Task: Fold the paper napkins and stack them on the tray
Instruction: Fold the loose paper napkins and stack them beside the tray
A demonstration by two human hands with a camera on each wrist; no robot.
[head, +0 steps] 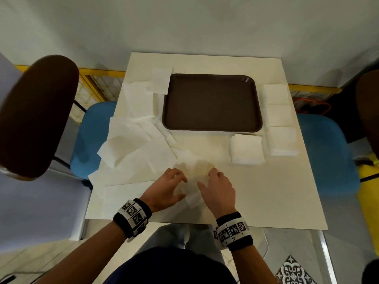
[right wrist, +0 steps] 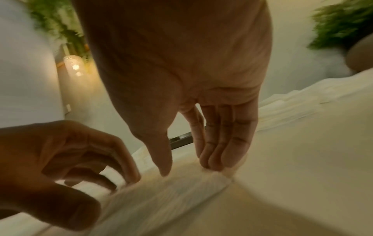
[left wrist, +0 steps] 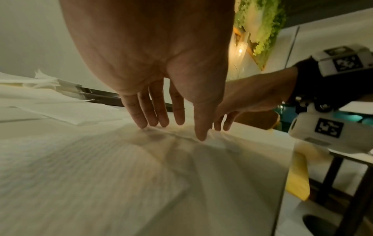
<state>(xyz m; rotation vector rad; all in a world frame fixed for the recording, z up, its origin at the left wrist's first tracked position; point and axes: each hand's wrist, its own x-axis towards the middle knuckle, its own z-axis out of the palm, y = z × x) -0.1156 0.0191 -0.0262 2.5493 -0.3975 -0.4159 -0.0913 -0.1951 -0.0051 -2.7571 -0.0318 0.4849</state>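
Both of my hands are down on one paper napkin (head: pixel 193 187) near the front edge of the tabletop (head: pixel 276 191), folding it. My left hand (head: pixel 167 188) has its fingers spread and only slightly bent, tips pressing the sheet; my right hand (head: pixel 219 189) lies just beside it with straight fingers flat on the paper. Neither grips anything. Motion blur hides how far the fold has gone.

I judge this an early fold, since the brown tray (head: pixel 212 128) at the middle of the tabletop carries no napkin yet. Next I should need to crease the fold, then lift the napkin and carry it forward to the tray.

Unfolded napkins (head: pixel 131 140) sprawl over the left edge, one overlapping the tray's far left corner. Folded napkin piles (head: pixel 279 119) line the right edge, and a nearer pile (head: pixel 247 149) sits just off the tray's near right corner. None block the straight path from my hands to the tray.
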